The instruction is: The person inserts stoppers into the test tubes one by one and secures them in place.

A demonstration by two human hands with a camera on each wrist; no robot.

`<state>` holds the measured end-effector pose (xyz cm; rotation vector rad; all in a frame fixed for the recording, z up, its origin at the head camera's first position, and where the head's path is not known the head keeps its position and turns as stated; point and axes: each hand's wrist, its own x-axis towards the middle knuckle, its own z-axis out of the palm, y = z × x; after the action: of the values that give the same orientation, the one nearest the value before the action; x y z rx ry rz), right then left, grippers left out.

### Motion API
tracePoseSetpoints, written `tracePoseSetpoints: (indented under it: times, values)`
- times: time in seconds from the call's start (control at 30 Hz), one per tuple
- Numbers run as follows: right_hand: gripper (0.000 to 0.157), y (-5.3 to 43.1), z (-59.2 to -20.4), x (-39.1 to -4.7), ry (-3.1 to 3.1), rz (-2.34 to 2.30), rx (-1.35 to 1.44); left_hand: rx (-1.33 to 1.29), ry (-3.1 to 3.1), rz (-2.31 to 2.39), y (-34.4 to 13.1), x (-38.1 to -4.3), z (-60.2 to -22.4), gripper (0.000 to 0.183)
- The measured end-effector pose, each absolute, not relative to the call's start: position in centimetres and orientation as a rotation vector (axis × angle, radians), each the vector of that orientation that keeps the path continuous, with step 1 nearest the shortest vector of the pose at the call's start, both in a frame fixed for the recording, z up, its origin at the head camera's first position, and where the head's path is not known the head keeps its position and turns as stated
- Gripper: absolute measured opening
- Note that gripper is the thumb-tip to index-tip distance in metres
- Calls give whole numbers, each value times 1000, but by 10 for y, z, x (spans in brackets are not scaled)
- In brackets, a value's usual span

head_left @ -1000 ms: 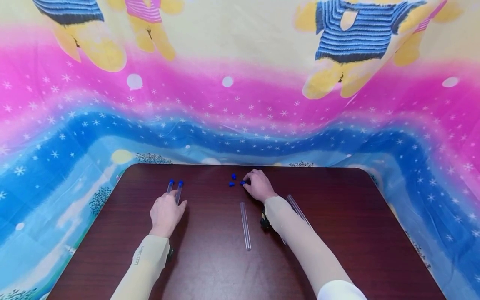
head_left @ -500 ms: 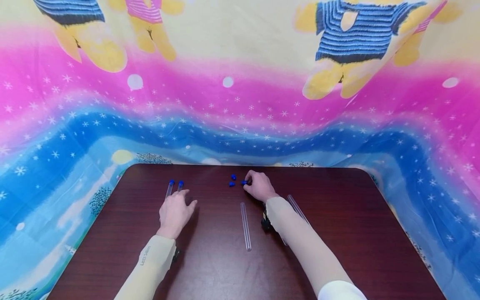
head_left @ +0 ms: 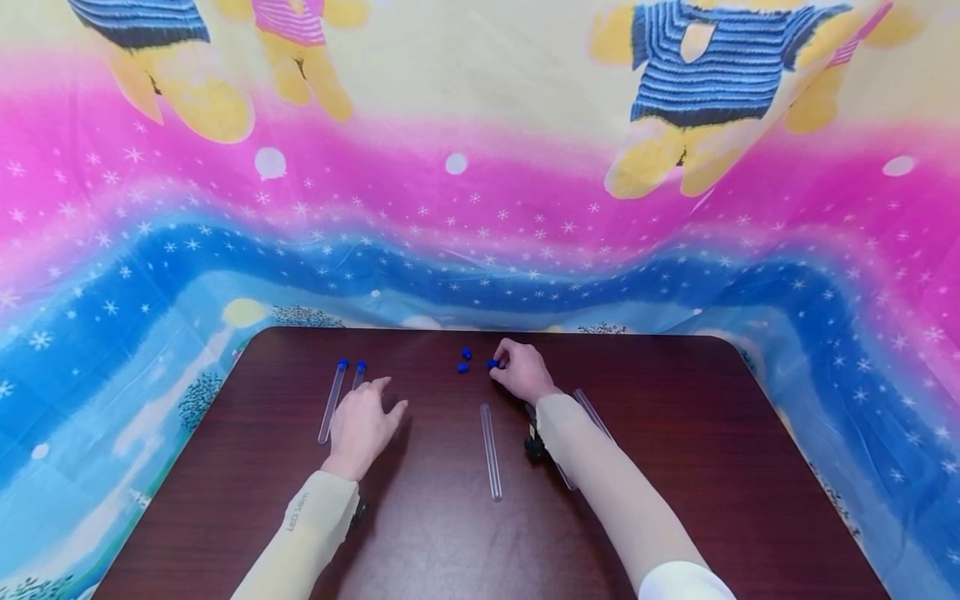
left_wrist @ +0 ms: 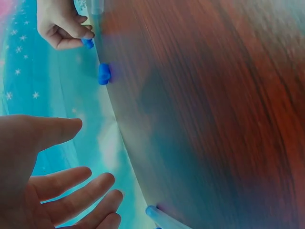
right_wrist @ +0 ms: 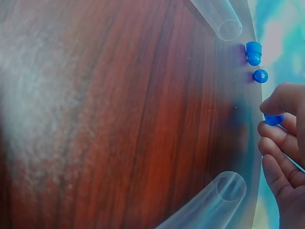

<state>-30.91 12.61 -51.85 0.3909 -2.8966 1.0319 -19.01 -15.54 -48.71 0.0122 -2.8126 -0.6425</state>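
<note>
My right hand [head_left: 523, 372] pinches a blue stopper [right_wrist: 273, 119] between thumb and fingers near the table's far edge. Two more blue stoppers [head_left: 467, 354] [head_left: 462, 367] lie just left of it. My left hand [head_left: 363, 427] is spread with thumb apart, and it holds nothing. Beside it, at the left, lie two clear test tubes with blue stoppers: one tube [head_left: 332, 404] shows whole, while the hand partly covers the other tube [head_left: 359, 377]. An unstoppered clear test tube [head_left: 491, 454] lies mid-table between the hands. Another open tube [head_left: 592, 411] is partly hidden under the right forearm.
The dark brown wooden table [head_left: 720, 467] has rounded far corners. A printed cloth [head_left: 480, 217] hangs around its far side and flanks. In the right wrist view, the open mouths of two tubes face the far edge.
My left hand has drawn away from the left stoppered tubes toward the right, uncovering one tube. My right hand has shifted slightly right with the stopper, away from the other two.
</note>
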Motion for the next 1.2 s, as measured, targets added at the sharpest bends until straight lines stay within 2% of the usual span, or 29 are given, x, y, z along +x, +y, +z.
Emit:
tracePoseSetpoints:
  times: [0.53, 1.0, 1.2]
  values:
    - [16, 127, -511, -305, -2780, 1189, 326, -89, -2799, -676, -130, -184, -487, 64]
    - [13, 136, -504, -299, -2630, 1349, 254, -230, -2835, -630, -91, -169, -493, 59]
    - [13, 141, -502, -297, -2601, 1367, 224, -272, -2835, -635, -77, -165, -498, 50]
